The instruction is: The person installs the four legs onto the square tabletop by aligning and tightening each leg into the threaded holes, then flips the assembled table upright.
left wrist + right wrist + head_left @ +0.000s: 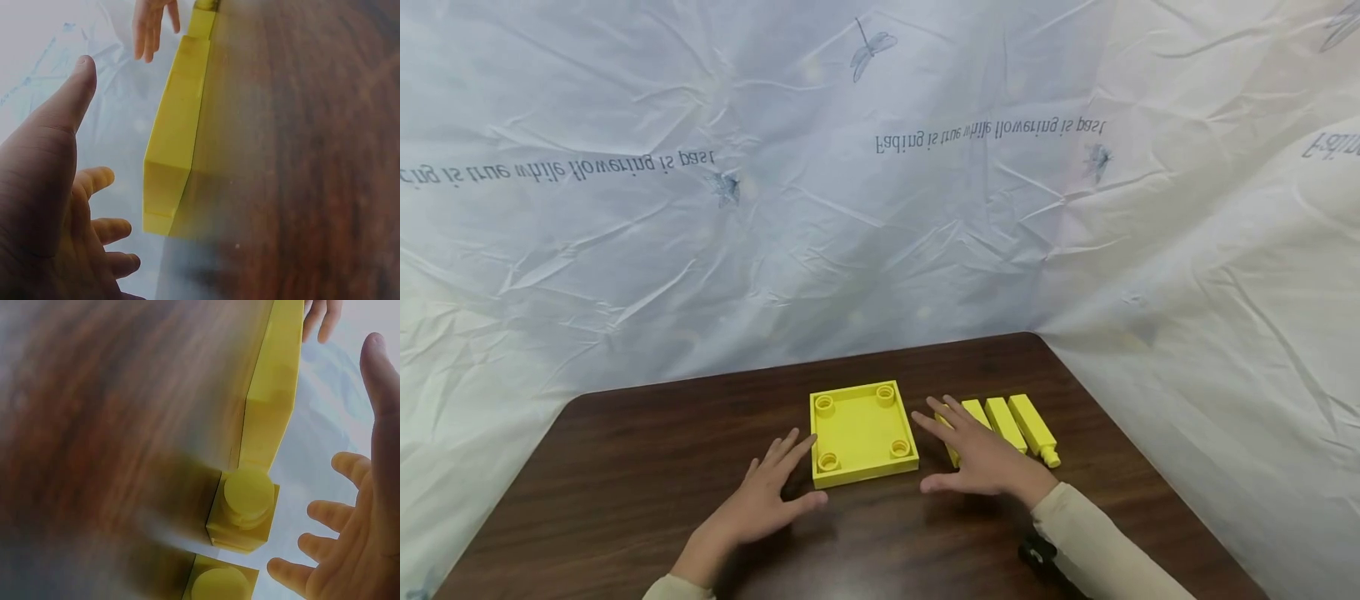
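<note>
A square yellow tray-like plate (pixel 859 429) with a raised rim and a round threaded socket in each corner lies on the table. Beside its left edge is my left hand (pixel 760 500), fingers spread and the thumb apart, holding nothing. My right hand (pixel 985 458) hovers to the right of the plate, fingers also spread, partly covering the row of yellow square legs (pixel 1033 425). The rightmost leg shows a round peg at its near end. In the right wrist view, two leg ends with round pegs (pixel 249 497) face the camera, beside the open palm.
The dark wood table (pixel 647 467) has a rounded far corner at each side. White printed sheeting (pixel 820 208) hangs behind it and down the right side. A dark band (pixel 1037 550) sits at the right wrist, under the sleeve.
</note>
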Demonstrator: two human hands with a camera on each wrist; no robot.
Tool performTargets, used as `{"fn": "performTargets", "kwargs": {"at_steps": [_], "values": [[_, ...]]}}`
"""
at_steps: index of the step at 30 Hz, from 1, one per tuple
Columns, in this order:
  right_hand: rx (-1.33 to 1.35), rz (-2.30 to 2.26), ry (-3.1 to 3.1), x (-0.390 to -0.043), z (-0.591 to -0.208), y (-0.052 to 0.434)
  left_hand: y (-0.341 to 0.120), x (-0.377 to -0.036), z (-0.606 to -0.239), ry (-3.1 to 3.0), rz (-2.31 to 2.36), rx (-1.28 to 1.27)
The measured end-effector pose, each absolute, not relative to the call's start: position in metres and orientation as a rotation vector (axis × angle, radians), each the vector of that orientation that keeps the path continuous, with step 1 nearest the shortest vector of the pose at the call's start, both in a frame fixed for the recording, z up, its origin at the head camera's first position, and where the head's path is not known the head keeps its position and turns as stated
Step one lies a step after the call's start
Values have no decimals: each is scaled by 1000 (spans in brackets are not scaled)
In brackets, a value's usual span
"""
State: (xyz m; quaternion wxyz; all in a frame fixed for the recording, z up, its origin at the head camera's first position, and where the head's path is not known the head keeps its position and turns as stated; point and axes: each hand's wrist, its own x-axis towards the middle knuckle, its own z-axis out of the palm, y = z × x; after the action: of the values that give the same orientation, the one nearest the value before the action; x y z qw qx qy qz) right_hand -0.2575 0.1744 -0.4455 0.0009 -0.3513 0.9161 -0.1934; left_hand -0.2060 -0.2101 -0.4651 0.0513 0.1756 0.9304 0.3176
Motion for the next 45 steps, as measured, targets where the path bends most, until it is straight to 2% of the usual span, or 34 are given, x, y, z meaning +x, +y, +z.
{"fn": "performTargets", "kwargs": {"at_steps": [20,45], "values": [[-953,-722,2823,-274,-448,176,-216,-227,-478,2722,1210,438],[-842,-781,2807,-283,-446,174,-207,-256,-487,2765,1283,429]]}}
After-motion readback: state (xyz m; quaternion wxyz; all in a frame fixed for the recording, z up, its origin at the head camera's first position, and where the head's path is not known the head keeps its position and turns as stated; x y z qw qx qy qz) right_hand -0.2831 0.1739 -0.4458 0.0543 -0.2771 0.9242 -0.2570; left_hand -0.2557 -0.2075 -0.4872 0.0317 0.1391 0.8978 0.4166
